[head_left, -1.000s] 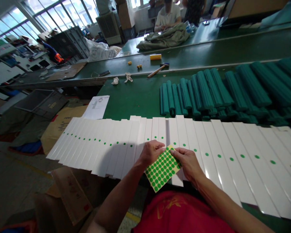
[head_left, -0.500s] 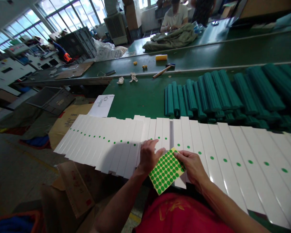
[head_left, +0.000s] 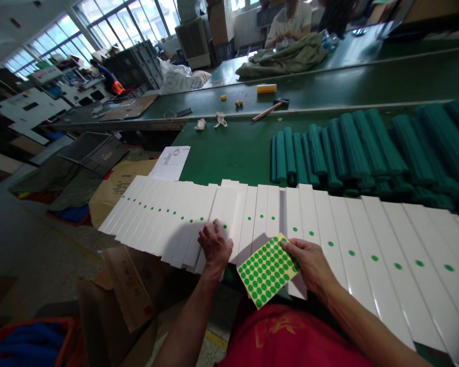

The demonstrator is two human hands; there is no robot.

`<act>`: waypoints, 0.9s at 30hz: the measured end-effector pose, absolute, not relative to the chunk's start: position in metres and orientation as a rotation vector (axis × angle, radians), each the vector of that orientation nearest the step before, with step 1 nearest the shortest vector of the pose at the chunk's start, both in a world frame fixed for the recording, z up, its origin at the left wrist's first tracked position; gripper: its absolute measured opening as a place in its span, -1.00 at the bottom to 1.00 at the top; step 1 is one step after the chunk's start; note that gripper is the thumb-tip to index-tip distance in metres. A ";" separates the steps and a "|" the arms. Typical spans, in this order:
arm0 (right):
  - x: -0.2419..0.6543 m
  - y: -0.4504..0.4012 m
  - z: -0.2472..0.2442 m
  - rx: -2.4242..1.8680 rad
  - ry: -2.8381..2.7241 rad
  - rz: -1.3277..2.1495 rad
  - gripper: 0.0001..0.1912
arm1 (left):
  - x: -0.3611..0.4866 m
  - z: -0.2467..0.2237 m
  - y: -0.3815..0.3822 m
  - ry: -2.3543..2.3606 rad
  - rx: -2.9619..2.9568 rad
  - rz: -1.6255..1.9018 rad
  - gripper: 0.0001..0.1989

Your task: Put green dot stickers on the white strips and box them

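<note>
A row of long white boxes (head_left: pixel 340 224) overlaps along the table's near edge, most with one green dot near the middle. My left hand (head_left: pixel 215 244) lies on the boxes left of centre, fingers apart and slightly bent, with no object visible in it. Between thumb and fingers, my right hand (head_left: pixel 309 257) pinches the upper right edge of a yellow sheet of green round stickers (head_left: pixel 265 272). The sheet is tilted over the near ends of the boxes, in front of my body.
Dark green ribbed rolls (head_left: pixel 352 148) are piled behind the boxes at right. A paper sheet (head_left: pixel 172 162) lies at the back left. Farther off are a hammer (head_left: pixel 268 110), a yellow roll (head_left: pixel 266 88) and a seated person (head_left: pixel 288 28). Cardboard (head_left: pixel 128 290) is low at left.
My left hand has moved left along the boxes, away from the sticker sheet. My right hand still holds the sheet. The whole view has shifted slightly.
</note>
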State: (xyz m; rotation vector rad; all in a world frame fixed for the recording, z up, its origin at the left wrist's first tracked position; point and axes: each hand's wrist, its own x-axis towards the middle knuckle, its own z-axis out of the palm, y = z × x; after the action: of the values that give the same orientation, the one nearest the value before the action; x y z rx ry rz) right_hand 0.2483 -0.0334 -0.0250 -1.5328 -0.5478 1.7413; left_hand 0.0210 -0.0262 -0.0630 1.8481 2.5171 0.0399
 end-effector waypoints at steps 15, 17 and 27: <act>0.274 -0.038 -0.003 -1.510 -0.553 1.777 -0.72 | 0.099 -0.061 -0.009 2.245 1.590 0.309 -0.14; 0.288 -0.037 0.000 -1.515 -0.544 1.783 -0.73 | 0.121 -0.058 -0.008 2.103 1.674 0.334 -0.18; 0.300 -0.032 0.008 -1.490 -0.595 1.661 -0.75 | 0.068 -0.046 0.027 1.537 1.412 0.631 -0.51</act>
State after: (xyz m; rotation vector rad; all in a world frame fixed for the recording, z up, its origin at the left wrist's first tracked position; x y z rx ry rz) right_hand 0.3000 -0.0323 0.0079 -1.4897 -0.5951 1.6607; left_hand 0.0675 0.0266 -0.0459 1.4124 1.5374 0.6306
